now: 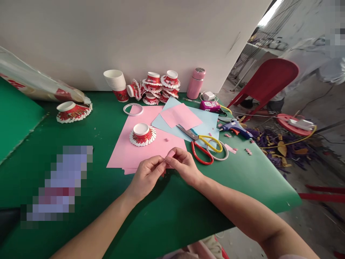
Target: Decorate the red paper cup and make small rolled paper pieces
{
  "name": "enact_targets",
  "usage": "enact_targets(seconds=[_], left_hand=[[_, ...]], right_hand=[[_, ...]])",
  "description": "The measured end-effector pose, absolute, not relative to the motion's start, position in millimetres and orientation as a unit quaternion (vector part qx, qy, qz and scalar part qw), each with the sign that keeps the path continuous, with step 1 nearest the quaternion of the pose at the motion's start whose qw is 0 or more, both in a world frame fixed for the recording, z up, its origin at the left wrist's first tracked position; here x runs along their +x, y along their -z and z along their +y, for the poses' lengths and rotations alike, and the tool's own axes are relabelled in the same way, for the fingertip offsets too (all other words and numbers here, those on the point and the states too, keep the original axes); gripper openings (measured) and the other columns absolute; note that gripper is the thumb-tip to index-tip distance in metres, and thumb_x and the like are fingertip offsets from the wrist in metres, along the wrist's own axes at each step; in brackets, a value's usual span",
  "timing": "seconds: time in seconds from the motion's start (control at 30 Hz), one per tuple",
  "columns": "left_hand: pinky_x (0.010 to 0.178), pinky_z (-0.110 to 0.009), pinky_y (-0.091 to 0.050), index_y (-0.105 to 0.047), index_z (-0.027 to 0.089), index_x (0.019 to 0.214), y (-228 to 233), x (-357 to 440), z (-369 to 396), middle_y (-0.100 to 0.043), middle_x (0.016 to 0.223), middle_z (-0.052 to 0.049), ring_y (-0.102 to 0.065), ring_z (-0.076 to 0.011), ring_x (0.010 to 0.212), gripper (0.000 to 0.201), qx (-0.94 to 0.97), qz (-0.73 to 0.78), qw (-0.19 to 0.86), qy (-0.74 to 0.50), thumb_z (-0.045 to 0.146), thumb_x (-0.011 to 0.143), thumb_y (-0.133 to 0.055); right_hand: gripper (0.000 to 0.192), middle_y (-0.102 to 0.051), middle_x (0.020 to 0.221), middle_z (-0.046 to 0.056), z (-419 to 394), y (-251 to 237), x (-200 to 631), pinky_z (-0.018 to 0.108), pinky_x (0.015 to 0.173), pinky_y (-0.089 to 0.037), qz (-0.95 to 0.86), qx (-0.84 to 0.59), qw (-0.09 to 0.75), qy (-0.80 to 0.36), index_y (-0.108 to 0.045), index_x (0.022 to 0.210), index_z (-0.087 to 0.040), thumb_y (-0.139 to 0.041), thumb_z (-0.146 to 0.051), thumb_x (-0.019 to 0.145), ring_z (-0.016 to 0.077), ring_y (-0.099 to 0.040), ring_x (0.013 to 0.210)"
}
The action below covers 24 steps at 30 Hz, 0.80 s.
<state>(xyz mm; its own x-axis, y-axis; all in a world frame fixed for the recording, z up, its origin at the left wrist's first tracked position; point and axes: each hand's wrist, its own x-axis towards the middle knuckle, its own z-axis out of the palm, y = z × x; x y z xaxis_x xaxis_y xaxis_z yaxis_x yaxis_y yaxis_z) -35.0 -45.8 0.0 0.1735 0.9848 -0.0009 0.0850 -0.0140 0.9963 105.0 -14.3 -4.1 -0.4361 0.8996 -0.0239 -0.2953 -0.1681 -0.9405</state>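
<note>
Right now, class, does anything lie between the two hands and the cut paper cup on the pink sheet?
Nothing visible: only bare pink paper sheet separates the left hand and right hand from the fringed red-and-white paper cup.

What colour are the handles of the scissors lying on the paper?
The scissors have one yellow handle and one red handle, seen best in the head view.

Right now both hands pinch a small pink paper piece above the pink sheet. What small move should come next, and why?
Probably carry the pink piece to the cut paper cup. The left hand and right hand already pinch it together, and the cup sits just beyond them on the pink sheet.
</note>
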Motion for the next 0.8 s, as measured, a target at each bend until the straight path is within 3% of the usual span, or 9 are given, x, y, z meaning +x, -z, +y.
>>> enact_targets(seconds=[0.4, 0.53, 0.63, 0.73, 0.8], left_hand=[[0.052, -0.026, -0.033, -0.049, 0.019, 0.053, 1.0, -31.7, -39.9, -0.042, 0.049, 0.003, -0.039, -0.0112, 0.051, 0.029, 0.514, 0.446, 0.576, -0.452, 0.032, 0.078, -0.053], [0.051, -0.026, -0.033, -0.052, 0.018, 0.053, 2.8, -37.1, -41.8, -0.042, 0.048, 0.003, -0.039, -0.0108, 0.049, 0.026, 0.522, 0.445, 0.591, -0.424, 0.031, 0.076, -0.053], [0.051, -0.026, -0.033, -0.050, 0.018, 0.051, 5.0, -39.8, -41.0, -0.043, 0.048, 0.002, -0.041, -0.0108, 0.049, 0.026, 0.520, 0.444, 0.594, -0.424, 0.029, 0.074, -0.053], [0.051, -0.026, -0.033, -0.048, 0.018, 0.051, 7.2, -41.9, -39.6, -0.045, 0.050, 0.002, -0.041, -0.0106, 0.050, 0.025, 0.521, 0.440, 0.604, -0.411, 0.027, 0.074, -0.051], [0.051, -0.025, -0.033, -0.047, 0.018, 0.052, 8.1, -43.7, -39.6, -0.045, 0.051, 0.002, -0.041, -0.0104, 0.051, 0.024, 0.527, 0.434, 0.615, -0.395, 0.026, 0.074, -0.051]], right_hand=[[0.015, -0.046, 0.049, -0.006, -3.1, 6.2, 101.1, 0.018, 0.041, -0.029, -0.363, -0.413, 0.521, -0.653, -0.051, 0.054, -0.017, -0.064, -0.023, 0.059, 0.0047, -0.036, 0.043], [0.018, -0.038, 0.051, -0.007, 20.7, -2.4, 123.2, 0.017, 0.040, -0.023, -0.301, -0.427, 0.621, -0.584, -0.047, 0.057, -0.018, -0.064, -0.022, 0.059, 0.0048, -0.031, 0.045], [0.015, -0.046, 0.058, -0.004, 20.9, -10.0, 132.7, 0.020, 0.048, -0.033, -0.469, -0.410, 0.544, -0.562, -0.055, 0.066, -0.018, -0.064, -0.030, 0.068, 0.0071, -0.040, 0.052], [0.019, -0.058, 0.085, 0.003, 8.3, -16.7, 132.2, 0.023, 0.060, -0.040, -0.681, -0.366, 0.360, -0.521, -0.062, 0.083, -0.017, -0.063, -0.033, 0.074, 0.0105, -0.050, 0.068], [0.017, -0.058, 0.078, 0.002, 0.7, -19.6, 130.2, 0.023, 0.058, -0.038, -0.746, -0.355, 0.260, -0.501, -0.061, 0.079, -0.015, -0.057, -0.031, 0.080, 0.0096, -0.047, 0.063]])
